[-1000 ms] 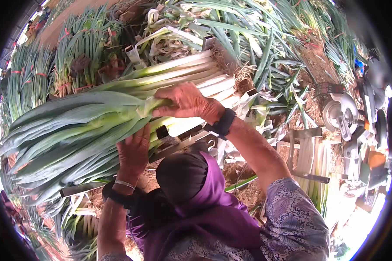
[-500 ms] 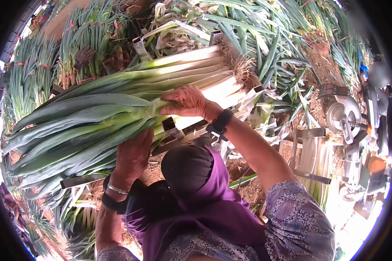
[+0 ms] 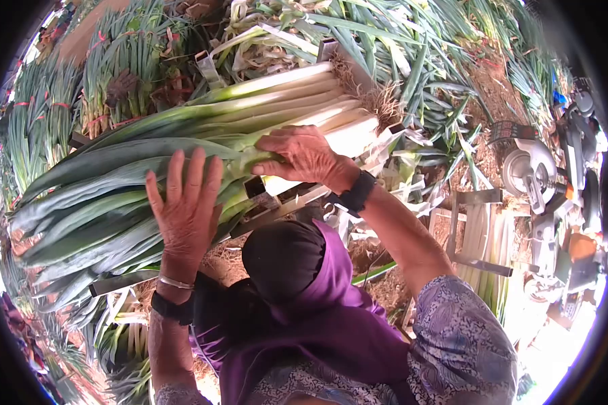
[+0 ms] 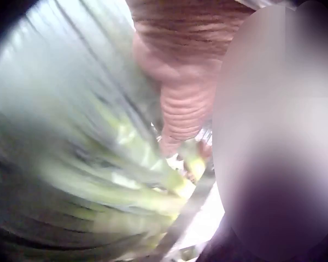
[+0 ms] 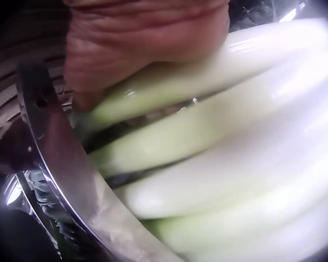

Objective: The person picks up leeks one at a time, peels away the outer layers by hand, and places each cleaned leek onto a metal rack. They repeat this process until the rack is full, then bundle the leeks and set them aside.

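Note:
Leeks lie side by side across a metal frame [image 3: 123, 282], with green leaves [image 3: 94, 196] at the left and white stalks [image 3: 297, 91] with roots at the right. My left hand [image 3: 188, 216] lies over the leaves with its fingers straight and spread. Curled fingers and thumb of my right hand [image 3: 304, 156] grip a leek where green meets white. In the left wrist view, the left hand [image 4: 180, 71] is above blurred leaves [image 4: 60, 125]. The right wrist view has the right hand [image 5: 142, 43] against pale stalks [image 5: 208, 131], beside a curved metal bar [image 5: 82, 180].
Tied green bundles [image 3: 125, 61] stand at the upper left. Loose leaves [image 3: 385, 40] are heaped beyond the roots. On the right are another metal frame [image 3: 483, 265] holding leeks and a round-bladed tool [image 3: 525, 177].
My left hand has come up from beneath the near edge of the leaves and now lies over them, fingers spread. The right hand keeps its grip near the same spot.

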{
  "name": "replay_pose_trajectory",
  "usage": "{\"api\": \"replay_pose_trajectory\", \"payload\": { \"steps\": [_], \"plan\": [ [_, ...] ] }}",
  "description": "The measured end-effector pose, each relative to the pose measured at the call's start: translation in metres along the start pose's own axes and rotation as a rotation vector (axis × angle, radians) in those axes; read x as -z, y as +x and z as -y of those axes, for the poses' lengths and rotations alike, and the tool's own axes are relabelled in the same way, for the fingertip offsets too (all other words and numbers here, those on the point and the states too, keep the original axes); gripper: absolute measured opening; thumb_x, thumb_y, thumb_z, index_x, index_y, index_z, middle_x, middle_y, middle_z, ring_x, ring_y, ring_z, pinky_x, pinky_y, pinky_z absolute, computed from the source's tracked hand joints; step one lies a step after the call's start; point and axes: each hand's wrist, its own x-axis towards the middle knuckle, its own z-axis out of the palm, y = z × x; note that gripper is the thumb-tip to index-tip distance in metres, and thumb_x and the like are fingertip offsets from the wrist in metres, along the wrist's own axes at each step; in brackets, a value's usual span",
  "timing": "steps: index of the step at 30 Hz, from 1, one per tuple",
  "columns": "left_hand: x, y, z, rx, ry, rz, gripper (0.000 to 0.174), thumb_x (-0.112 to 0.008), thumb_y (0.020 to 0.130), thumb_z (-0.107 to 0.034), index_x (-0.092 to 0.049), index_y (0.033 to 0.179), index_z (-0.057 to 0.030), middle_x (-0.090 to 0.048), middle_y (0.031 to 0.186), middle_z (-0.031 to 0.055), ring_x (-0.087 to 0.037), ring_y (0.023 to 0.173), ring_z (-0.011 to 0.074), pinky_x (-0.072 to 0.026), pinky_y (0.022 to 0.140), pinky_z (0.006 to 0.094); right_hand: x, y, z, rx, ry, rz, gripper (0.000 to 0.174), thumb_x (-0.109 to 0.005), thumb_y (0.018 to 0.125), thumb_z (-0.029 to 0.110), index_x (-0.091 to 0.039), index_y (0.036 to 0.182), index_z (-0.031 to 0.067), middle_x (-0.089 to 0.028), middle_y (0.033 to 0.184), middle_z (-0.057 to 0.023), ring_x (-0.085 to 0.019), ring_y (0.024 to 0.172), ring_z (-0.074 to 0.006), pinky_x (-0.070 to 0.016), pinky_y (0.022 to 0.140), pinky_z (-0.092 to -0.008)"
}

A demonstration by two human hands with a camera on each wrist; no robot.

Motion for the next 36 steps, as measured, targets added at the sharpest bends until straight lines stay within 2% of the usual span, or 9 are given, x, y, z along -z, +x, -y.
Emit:
{"api": "replay_pose_trajectory", "payload": {
  "steps": [6,16,19,22,25,29,33,34,36],
  "plan": [
    [-0.006,0.002,0.004,-0.065,0.074,0.076,0.082,-0.072,0.070,-0.045,-0.041,0.143,-0.0219,-0.037,0.147,0.0058,-0.035,0.131,0.0282,-0.0277,0.100,0.0490,-0.018,-0.010,-0.012,0.058,0.003,-0.108,0.047,-0.049,0.091,0.055,-0.064,0.102,0.0110,-0.063,0.092,-0.0093,-0.062,0.088,-0.0303,-0.0497,0.072,-0.0418],
    [-0.001,0.026,0.010,-0.045,-0.111,0.124,0.085,-0.075,0.067,-0.047,-0.042,0.141,-0.0213,-0.043,0.134,0.0068,-0.040,0.119,0.0270,-0.0274,0.098,0.0528,-0.025,-0.006,-0.014,0.103,0.024,-0.130,0.037,-0.045,0.096,0.043,-0.064,0.101,0.0113,-0.062,0.089,-0.0086,-0.061,0.083,-0.0301,-0.0491,0.069,-0.0401],
    [-0.009,0.016,0.005,-0.066,-0.027,0.053,0.085,-0.075,0.066,-0.046,-0.042,0.140,-0.0215,-0.044,0.129,0.0070,-0.041,0.115,0.0278,-0.0286,0.096,0.0521,-0.030,-0.009,-0.013,0.165,0.027,-0.269,0.032,-0.048,0.095,0.040,-0.065,0.099,0.0136,-0.063,0.089,-0.0045,-0.060,0.081,-0.0276,-0.0483,0.070,-0.0383],
    [-0.017,0.010,-0.002,-0.048,0.017,0.049,0.080,-0.074,0.069,-0.045,-0.044,0.138,-0.0214,-0.044,0.129,0.0068,-0.041,0.113,0.0279,-0.0298,0.094,0.0511,-0.031,-0.013,-0.011,0.182,-0.125,-0.280,0.031,-0.048,0.095,0.040,-0.067,0.098,0.0146,-0.063,0.092,-0.0027,-0.058,0.081,-0.0257,-0.0481,0.072,-0.0376],
    [-0.020,0.012,0.001,-0.046,0.007,0.034,0.077,-0.073,0.069,-0.044,-0.044,0.137,-0.0204,-0.045,0.127,0.0068,-0.042,0.110,0.0278,-0.0304,0.093,0.0511,-0.038,-0.010,-0.017,0.155,-0.052,-0.195,0.032,-0.049,0.094,0.040,-0.067,0.099,0.0148,-0.063,0.092,-0.0021,-0.056,0.082,-0.0259,-0.0479,0.073,-0.0389],
    [-0.018,0.014,0.003,-0.054,-0.024,0.013,0.076,-0.072,0.070,-0.044,-0.044,0.136,-0.0193,-0.045,0.126,0.0073,-0.042,0.110,0.0282,-0.0303,0.093,0.0512,-0.034,-0.012,-0.016,0.168,-0.020,-0.224,0.042,-0.051,0.090,0.049,-0.061,0.114,0.0162,-0.058,0.093,-0.0065,-0.056,0.083,-0.0300,-0.0474,0.074,-0.0422],
    [-0.013,0.015,0.007,-0.054,-0.040,0.006,0.077,-0.073,0.069,-0.044,-0.044,0.135,-0.0180,-0.044,0.124,0.0081,-0.041,0.108,0.0288,-0.0304,0.094,0.0518,-0.032,-0.022,-0.009,0.135,-0.204,-0.400,0.058,-0.056,0.083,0.058,-0.054,0.123,0.0161,-0.058,0.096,-0.0067,-0.055,0.085,-0.0288,-0.0379,0.082,-0.0436],
    [-0.011,0.017,0.008,-0.062,-0.052,0.003,0.077,-0.073,0.069,-0.045,-0.044,0.135,-0.0170,-0.044,0.123,0.0083,-0.041,0.108,0.0290,-0.0308,0.093,0.0522,-0.035,-0.026,-0.007,0.085,-0.222,-0.496,0.060,-0.062,0.078,0.058,-0.057,0.118,0.0142,-0.059,0.094,-0.0071,-0.056,0.086,-0.0289,-0.0385,0.080,-0.0435],
    [-0.003,0.023,0.009,-0.086,-0.081,-0.004,0.078,-0.074,0.068,-0.046,-0.045,0.133,-0.0153,-0.046,0.119,0.0083,-0.042,0.106,0.0289,-0.0311,0.093,0.0526,-0.035,-0.030,-0.007,0.023,-0.217,-0.446,0.058,-0.065,0.075,0.057,-0.060,0.112,0.0123,-0.060,0.093,-0.0079,-0.057,0.086,-0.0290,-0.0388,0.080,-0.0436]
  ]
}}
